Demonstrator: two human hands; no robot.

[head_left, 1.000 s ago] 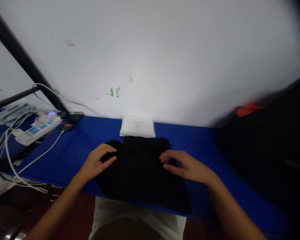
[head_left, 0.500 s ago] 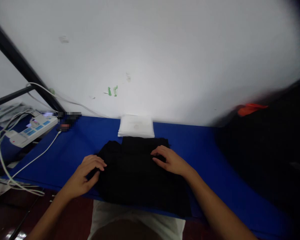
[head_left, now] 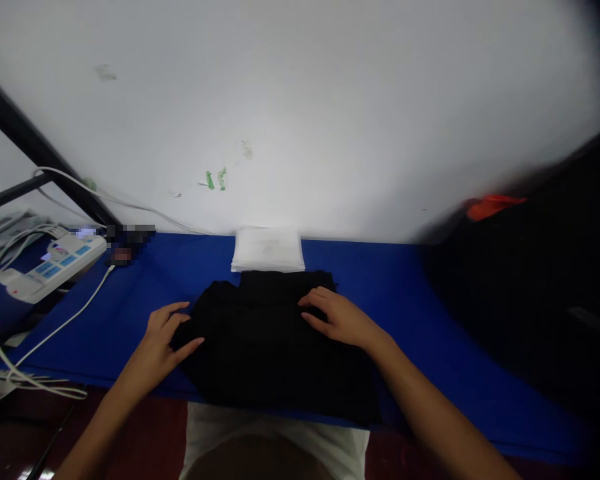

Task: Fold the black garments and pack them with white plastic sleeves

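A black cloth garment (head_left: 280,353) lies spread on the blue table surface, its lower edge along the table's front. At the garment's left edge is my left hand (head_left: 167,340), fingers spread apart, thumb and fingertips touching the cloth's side. My right hand (head_left: 335,317) rests on the upper right part of the garment with its fingers bent and a gap between thumb and index finger; nothing shows between them. Just behind the garment, a stack of white sheets or bags (head_left: 268,249) sits close to the wall.
On the left are a white power strip (head_left: 55,267), white cables and a blurred dark item (head_left: 130,245) with a cable. A black frame post (head_left: 35,137) stands there. A large black mass with an orange patch (head_left: 493,207) fills the right side. The blue table (head_left: 380,273) meets a white wall.
My left hand has shifted slightly left and its fingers have spread wider. My right hand stays on the cloth almost unmoved. The view has shifted a little.
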